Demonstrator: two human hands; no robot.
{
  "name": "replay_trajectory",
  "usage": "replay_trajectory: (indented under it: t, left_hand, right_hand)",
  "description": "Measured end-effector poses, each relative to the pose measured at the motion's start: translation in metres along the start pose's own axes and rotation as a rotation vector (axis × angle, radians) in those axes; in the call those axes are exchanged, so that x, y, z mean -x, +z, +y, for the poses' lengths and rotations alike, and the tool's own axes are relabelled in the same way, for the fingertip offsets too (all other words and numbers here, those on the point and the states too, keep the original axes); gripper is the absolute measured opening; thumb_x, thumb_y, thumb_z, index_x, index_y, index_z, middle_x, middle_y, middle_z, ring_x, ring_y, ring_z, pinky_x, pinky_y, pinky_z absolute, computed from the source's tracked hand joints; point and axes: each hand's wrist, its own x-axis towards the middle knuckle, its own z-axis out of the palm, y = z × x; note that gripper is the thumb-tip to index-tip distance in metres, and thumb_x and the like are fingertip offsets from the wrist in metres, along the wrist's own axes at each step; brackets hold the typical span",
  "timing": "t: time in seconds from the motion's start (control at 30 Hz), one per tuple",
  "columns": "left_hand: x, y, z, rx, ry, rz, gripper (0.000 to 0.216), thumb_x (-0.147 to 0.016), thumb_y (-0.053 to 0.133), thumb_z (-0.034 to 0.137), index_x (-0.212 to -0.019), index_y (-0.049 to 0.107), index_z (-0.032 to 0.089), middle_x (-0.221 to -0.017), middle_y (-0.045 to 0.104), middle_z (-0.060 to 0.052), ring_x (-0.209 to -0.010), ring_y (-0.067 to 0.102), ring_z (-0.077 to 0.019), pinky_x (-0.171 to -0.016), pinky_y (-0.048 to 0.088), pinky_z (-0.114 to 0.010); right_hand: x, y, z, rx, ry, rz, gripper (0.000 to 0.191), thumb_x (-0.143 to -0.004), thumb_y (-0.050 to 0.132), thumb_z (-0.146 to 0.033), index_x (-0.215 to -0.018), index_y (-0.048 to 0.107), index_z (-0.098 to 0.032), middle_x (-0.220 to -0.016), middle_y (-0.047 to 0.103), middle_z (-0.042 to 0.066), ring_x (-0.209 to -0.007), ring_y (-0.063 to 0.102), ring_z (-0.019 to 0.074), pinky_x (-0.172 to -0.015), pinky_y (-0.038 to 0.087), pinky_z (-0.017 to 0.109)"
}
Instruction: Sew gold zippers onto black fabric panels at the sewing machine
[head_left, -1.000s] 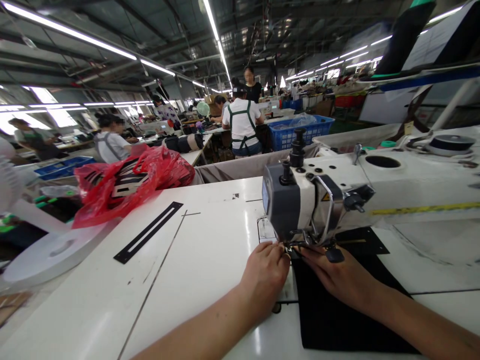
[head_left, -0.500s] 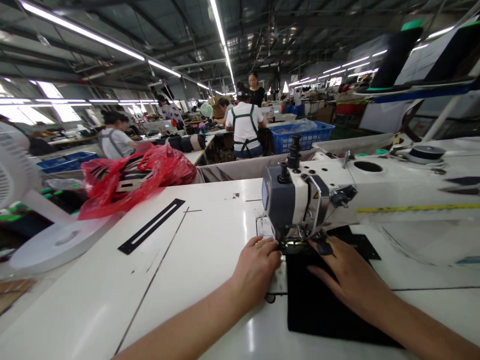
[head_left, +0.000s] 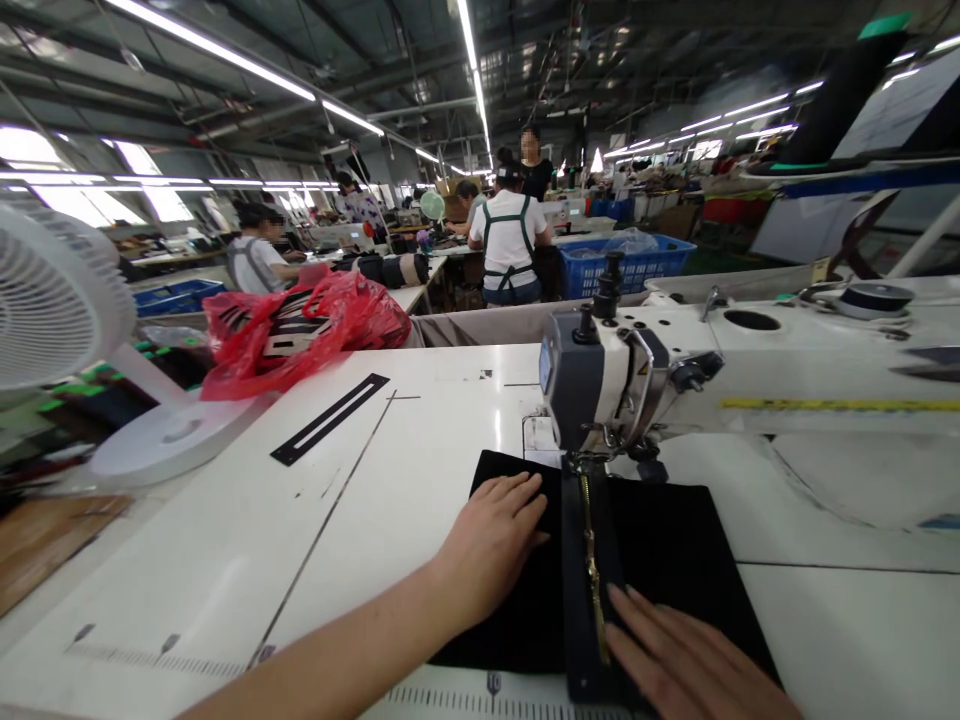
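Note:
A black fabric piece (head_left: 667,550) with a gold zipper (head_left: 594,570) down its middle lies on the white table under the head of the sewing machine (head_left: 600,385). My left hand (head_left: 491,540) lies flat and open on the fabric left of the zipper. Lower down, my right hand (head_left: 690,665) rests flat with fingers stretched out on the fabric right of the zipper. The zipper's far end sits at the presser foot (head_left: 581,462).
A black slotted strip (head_left: 330,418) lies on the white table (head_left: 225,580). A red plastic bag (head_left: 300,330) and a white fan (head_left: 60,300) stand at the left. Other workers sit at benches behind, near a blue crate (head_left: 634,262).
Both hands have drawn back toward me from the presser foot. The fabric now lies spread flat with the zipper showing and a flap out to the left. The camera has shifted.

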Motion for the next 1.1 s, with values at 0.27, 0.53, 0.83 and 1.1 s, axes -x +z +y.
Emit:
replay_trajectory:
  t: [0.27,0.53,0.83,1.1]
  left_hand:
    - [-0.02,0.009,0.035,0.555,-0.14,0.062,0.021,-0.086,0.048,0.011,-0.101,0.061,0.02,-0.091,0.068,0.0,-0.082,0.063,-0.0131,-0.077,0.053,-0.024]
    - [-0.042,0.021,-0.005,0.192,0.157,0.158,0.019,-0.091,0.046,0.021,-0.105,0.059,0.021,-0.112,0.059,-0.004,-0.1,0.056,-0.0178,-0.087,0.048,-0.031]
    - [-0.054,0.018,-0.008,-0.162,0.335,0.041,0.019,-0.094,0.037,0.019,-0.09,0.056,0.015,-0.08,0.06,-0.002,-0.071,0.055,-0.0171,-0.063,0.047,-0.03]
    - [-0.055,0.024,-0.008,-0.232,0.379,0.053,0.029,-0.094,0.034,0.018,-0.076,0.057,0.015,-0.075,0.059,-0.005,-0.074,0.055,-0.0184,-0.058,0.046,-0.028]
  right_hand:
    - [-0.014,-0.042,0.067,-0.342,0.592,-0.055,0.032,-0.091,0.042,-0.031,-0.121,0.053,-0.037,-0.1,0.07,-0.001,-0.08,0.068,0.0181,-0.067,0.057,0.019]
    - [-0.023,-0.043,0.06,-0.341,0.355,-0.103,0.027,-0.091,0.039,-0.035,-0.112,0.055,-0.041,-0.101,0.068,-0.011,-0.083,0.068,0.0135,-0.07,0.056,0.019]
    - [-0.018,-0.043,0.061,-0.402,0.278,-0.14,0.029,-0.091,0.039,-0.029,-0.115,0.054,-0.035,-0.107,0.067,-0.007,-0.091,0.066,0.0131,-0.075,0.055,0.018]
    - [-0.008,-0.048,0.044,-0.251,0.237,-0.04,0.029,-0.088,0.043,-0.022,-0.112,0.056,-0.028,-0.109,0.066,-0.001,-0.096,0.063,0.0156,-0.082,0.054,0.022]
